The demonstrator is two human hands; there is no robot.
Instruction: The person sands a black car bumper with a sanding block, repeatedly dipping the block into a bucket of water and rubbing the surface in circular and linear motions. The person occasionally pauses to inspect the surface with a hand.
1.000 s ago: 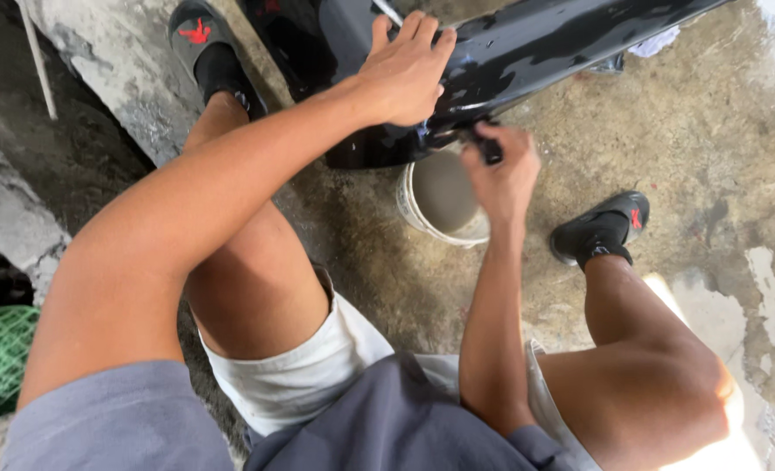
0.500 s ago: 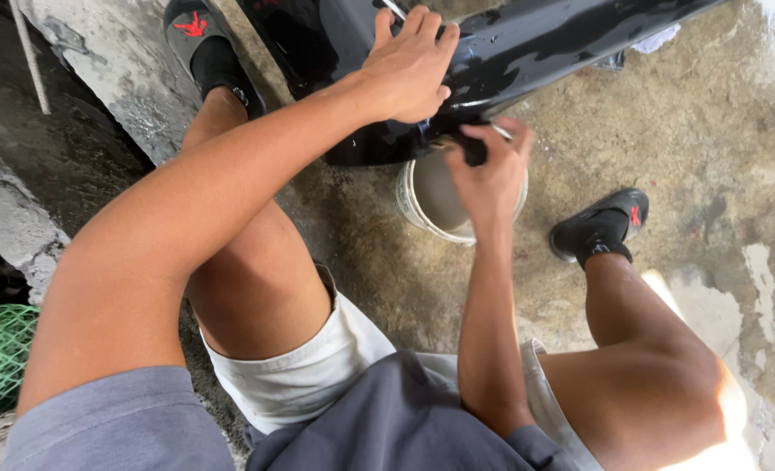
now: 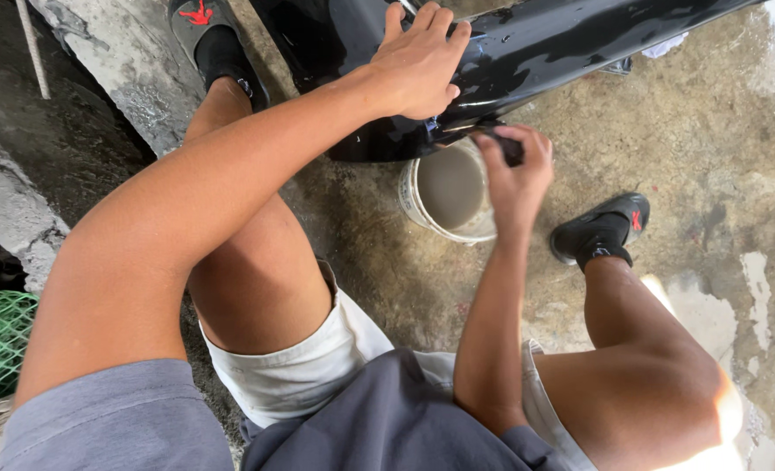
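You are part-way through rubbing down the glossy black panel (image 3: pixel 536 44), judging by the wet sheen on it and the bucket (image 3: pixel 449 192) of murky water standing on the concrete floor (image 3: pixel 710 148) just under its lower edge. The panel lies across the top of the view, tilted, between your two feet.

Your left hand (image 3: pixel 418 61) lies flat on the panel, fingers spread and pressing down, steadying it; it pinches nothing. Your right hand (image 3: pixel 514 170) is closed around a small dark pad (image 3: pixel 505 144), thumb and fingers pinching it, and it sits right at the panel's lower edge, above the bucket's rim. Whether the pad touches the panel I cannot tell.

Pose: your left arm reaches long and nearly straight over your left knee. Your right forearm rises steeply from your lap, wrist bent forward towards the panel. You squat low, knees wide, a black shoe (image 3: pixel 601 227) to the right of the bucket.

The next move, as I judge it, calls for keeping the left palm firm so the panel does not slide, and working the pad flat along the edge with even pressure. Keep the pad wet; the bucket is close enough to dip without shifting your stance.
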